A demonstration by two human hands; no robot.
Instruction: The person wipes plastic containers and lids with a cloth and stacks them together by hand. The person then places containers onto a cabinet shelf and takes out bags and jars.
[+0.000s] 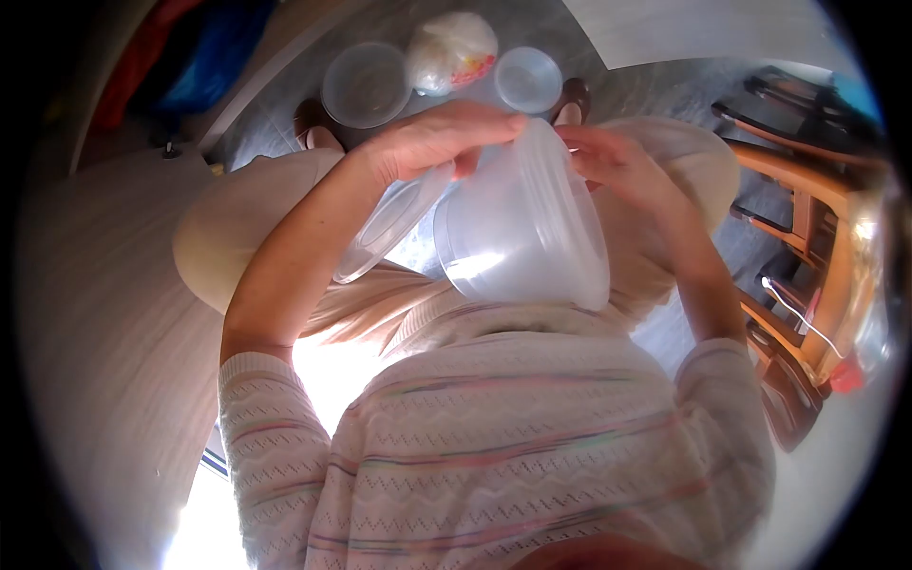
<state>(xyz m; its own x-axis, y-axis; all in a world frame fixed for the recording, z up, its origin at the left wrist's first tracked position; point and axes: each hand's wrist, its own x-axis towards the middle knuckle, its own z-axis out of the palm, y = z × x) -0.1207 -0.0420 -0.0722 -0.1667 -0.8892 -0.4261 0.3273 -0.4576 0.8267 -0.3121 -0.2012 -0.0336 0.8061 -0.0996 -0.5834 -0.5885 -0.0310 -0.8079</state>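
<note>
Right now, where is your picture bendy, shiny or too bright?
Head view: edges curve away into black; head view: glare shines on the clear container; head view: light beside the left sleeve is washed-out white.

Both arms [296, 242] reach forward, elbows bent; left hand [427, 141] and right hand [622, 169] near each other, fingers curved.
</note>
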